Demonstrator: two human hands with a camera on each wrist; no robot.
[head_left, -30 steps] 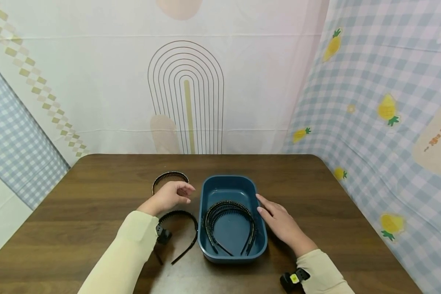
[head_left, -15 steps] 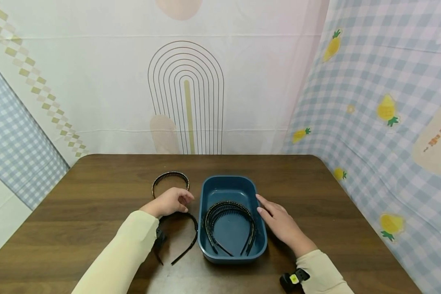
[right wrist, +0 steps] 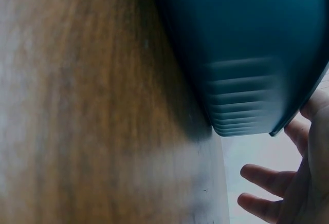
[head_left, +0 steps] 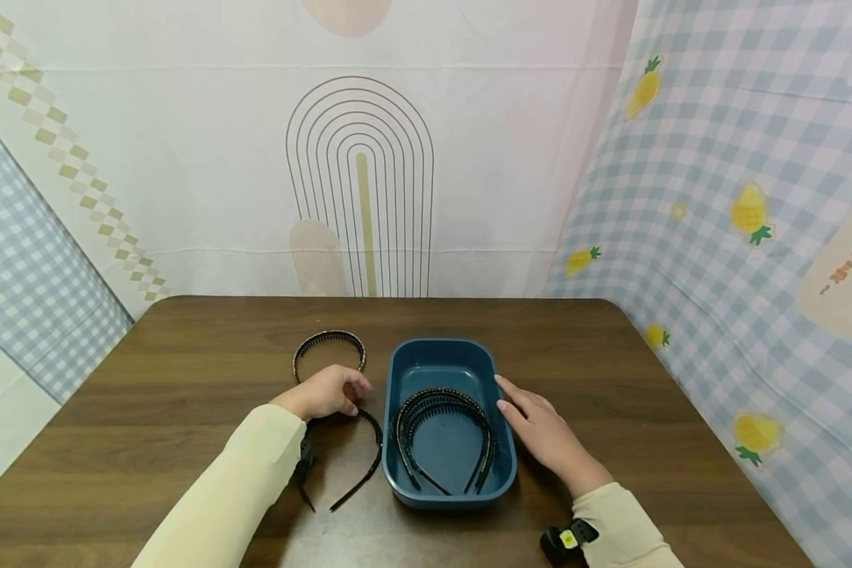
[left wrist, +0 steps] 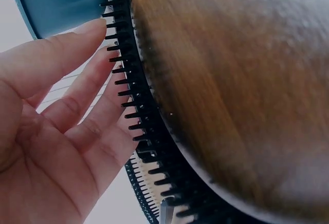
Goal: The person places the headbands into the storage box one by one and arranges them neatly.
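Note:
My left hand (head_left: pixel 326 392) is at the top of a black toothed headband (head_left: pixel 371 467) that lies left of the blue tray. In the left wrist view, thumb and fingers meet the band (left wrist: pixel 139 80) along its row of teeth, the fingers partly hidden behind it. My right hand (head_left: pixel 543 430) rests with extended fingers against the right rim of the blue plastic tray (head_left: pixel 449 347). Inside the tray, several black headbands (head_left: pixel 443 398) lie nested together, ends toward me. The right wrist view shows the tray's ribbed outer wall (right wrist: pixel 241 95) and spread fingers (right wrist: pixel 267 180) beside it.
Another dark headband with a shiny pattern (head_left: pixel 330 337) lies farther back on the brown wooden table (head_left: pixel 206 379), behind my left hand. A patterned cloth (head_left: pixel 483 181) hangs along the table's back edge, and a checked one (head_left: pixel 689 315) along the right side.
My left hand has come down and slightly toward me, from above the table onto the near headband's top. My right hand and the tray have stayed put.

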